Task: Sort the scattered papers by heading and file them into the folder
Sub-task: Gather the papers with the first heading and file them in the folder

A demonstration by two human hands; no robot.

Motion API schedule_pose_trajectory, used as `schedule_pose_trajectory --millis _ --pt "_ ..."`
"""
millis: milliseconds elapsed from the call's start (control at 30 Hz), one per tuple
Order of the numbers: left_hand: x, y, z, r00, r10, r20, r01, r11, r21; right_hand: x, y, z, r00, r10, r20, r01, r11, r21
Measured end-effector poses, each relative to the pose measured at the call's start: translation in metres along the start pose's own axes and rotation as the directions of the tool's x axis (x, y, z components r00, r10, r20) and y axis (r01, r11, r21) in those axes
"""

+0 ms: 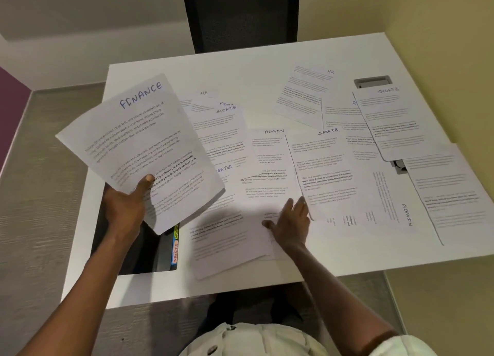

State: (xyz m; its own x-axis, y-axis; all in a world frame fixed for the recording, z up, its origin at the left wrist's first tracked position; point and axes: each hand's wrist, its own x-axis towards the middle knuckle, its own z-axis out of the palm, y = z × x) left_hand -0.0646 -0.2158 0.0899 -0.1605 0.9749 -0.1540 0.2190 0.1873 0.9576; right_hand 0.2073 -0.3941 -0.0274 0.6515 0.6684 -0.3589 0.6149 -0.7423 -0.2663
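1. Pale shirt fabric with dark buttons (pixel 213 349) fills the bottom edge at 6 o'clock, with both forearms reaching up from it.
2. Left hand (pixel 125 208), at about 8 o'clock, holds a small sheaf of papers headed FINANCE (pixel 139 150) lifted off the tabletop and tilted; the thumb presses on the front near the lower edge and the fingers are hidden behind.
3. Right hand (pixel 290 223), just below centre, lies spread and fairly flat, fingers extended, on loose sheets; it grips nothing, and its fingertips touch the lower edge of a sheet headed SPORTS (pixel 324 166).
4. Dark folder (pixel 149 251) lies under the raised sheaf at 7 o'clock, near the front left of the white tabletop (pixel 240 61); coloured index tabs (pixel 175 244) run along its right edge, one reading SPORTS.
5. An ADMIN sheet (pixel 270 163) lies just left of the SPORTS one, overlapped by it.
6. More papers lie scattered from 12 to 3 o'clock, overlapping, headed HR (pixel 304 96), SPORTS and ADMIN; several are turned at angles.
7. A grey cable port (pixel 373 81) sits at 2 o'clock, and a dark chair back (pixel 240 16) stands beyond the far edge at 12.
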Motion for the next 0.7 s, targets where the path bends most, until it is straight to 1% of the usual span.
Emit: schedule_pose_trajectory --millis 100,233,267,367,400,467,600,700 --pt "0.000 0.000 0.001 1.000 -0.005 0.017 0.005 1.000 -0.001 0.014 0.012 -0.010 0.999 0.047 -0.007 -0.047 0.999 0.018" --pt "0.000 -0.006 0.003 0.999 -0.006 0.049 0.006 1.000 -0.007 0.021 0.012 -0.015 0.979 0.205 0.000 -0.204 0.976 0.070" --pt "0.000 -0.008 0.003 0.998 -0.006 0.062 0.007 1.000 -0.009 0.022 0.011 -0.014 0.974 0.224 0.018 -0.224 0.969 0.101" --pt "-0.002 -0.011 0.003 0.997 -0.020 0.078 0.022 1.000 -0.016 0.026 0.007 -0.016 0.970 0.235 0.066 -0.244 0.932 0.268" --pt "-0.003 -0.010 0.003 0.997 -0.026 0.072 0.027 0.999 -0.019 0.029 0.008 -0.019 0.969 0.238 0.067 -0.247 0.924 0.292" --pt "-0.006 -0.007 0.004 0.997 -0.039 0.062 0.040 0.999 -0.017 0.036 0.014 -0.032 0.972 0.231 0.052 -0.236 0.933 0.270" --pt "-0.008 -0.001 0.005 0.998 -0.035 0.056 0.035 0.999 -0.008 0.049 0.034 -0.074 0.989 0.121 0.088 -0.138 0.966 0.220" --pt "-0.008 0.005 0.010 0.999 -0.021 0.048 0.021 1.000 0.000 0.052 0.043 -0.113 0.996 0.070 0.053 -0.079 0.981 0.178"
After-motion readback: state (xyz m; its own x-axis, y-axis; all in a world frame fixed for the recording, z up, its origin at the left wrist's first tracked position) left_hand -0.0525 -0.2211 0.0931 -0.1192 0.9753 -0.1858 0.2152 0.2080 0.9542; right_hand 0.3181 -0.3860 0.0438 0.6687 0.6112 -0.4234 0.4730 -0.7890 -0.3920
